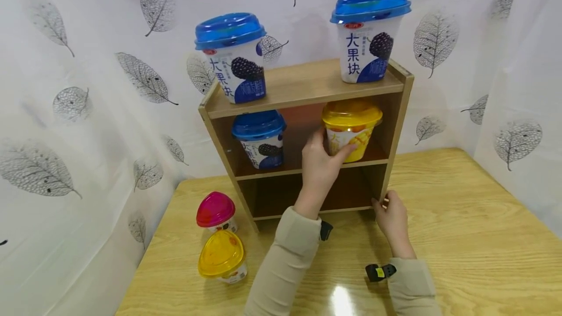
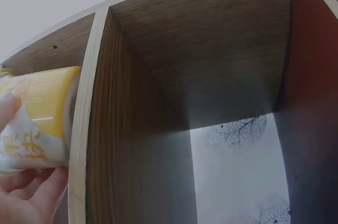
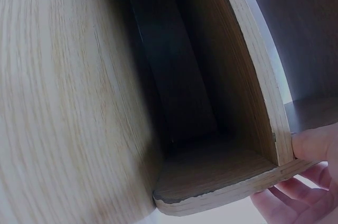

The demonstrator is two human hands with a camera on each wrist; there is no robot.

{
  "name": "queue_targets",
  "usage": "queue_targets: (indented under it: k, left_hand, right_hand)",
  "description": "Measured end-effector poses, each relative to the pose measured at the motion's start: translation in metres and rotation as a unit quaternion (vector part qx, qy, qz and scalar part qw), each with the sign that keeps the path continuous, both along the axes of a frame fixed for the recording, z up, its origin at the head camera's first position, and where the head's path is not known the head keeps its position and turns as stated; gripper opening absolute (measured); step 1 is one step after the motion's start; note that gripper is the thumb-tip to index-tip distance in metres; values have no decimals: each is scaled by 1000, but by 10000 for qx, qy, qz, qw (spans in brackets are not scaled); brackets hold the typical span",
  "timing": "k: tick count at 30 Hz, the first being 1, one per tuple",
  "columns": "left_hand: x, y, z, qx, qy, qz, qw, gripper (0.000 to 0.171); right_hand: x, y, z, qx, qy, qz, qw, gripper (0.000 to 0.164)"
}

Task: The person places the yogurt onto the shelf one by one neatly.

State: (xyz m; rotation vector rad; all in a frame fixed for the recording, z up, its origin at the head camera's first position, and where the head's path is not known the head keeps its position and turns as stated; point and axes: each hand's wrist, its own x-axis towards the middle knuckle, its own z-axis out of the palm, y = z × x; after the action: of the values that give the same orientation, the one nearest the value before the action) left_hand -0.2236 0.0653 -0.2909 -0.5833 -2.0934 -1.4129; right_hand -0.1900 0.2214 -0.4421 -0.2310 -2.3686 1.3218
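My left hand (image 1: 319,164) grips a yellow-lidded yogurt cup (image 1: 352,115) with a mango picture, thumb across its front and fingers round its left side. That cup is upright at the right end of the middle shelf of a small wooden rack (image 1: 298,84). In the left wrist view, the cup (image 2: 45,110) shows beside the shelf board (image 2: 84,129). Low on the rack's right side, my right hand (image 1: 392,216) pinches the side panel. The right wrist view has its thumb (image 3: 314,142) near the lower board and fingers behind the panel.
Two blue-lidded blackberry cups, one left (image 1: 232,62) and one right (image 1: 369,38), stand on top of the rack. Another blue-lidded cup (image 1: 261,140) sits on the middle shelf's left. A pink-lidded cup (image 1: 216,210) and a yellow-lidded cup (image 1: 222,255) are on the table (image 1: 461,238).
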Motion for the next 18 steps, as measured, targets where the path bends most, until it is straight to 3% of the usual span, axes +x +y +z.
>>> queue_targets:
  k: [8, 18]
  left_hand:
    - [-2, 8, 1, -160, -218, 256, 9993, 52]
    - [-5, 15, 1, 26, -440, 135, 9989, 52]
  right_hand:
    - [-1, 0, -1, -97, -74, 72, 9999, 20]
    - [0, 1, 0, -65, -21, 42, 10000, 19]
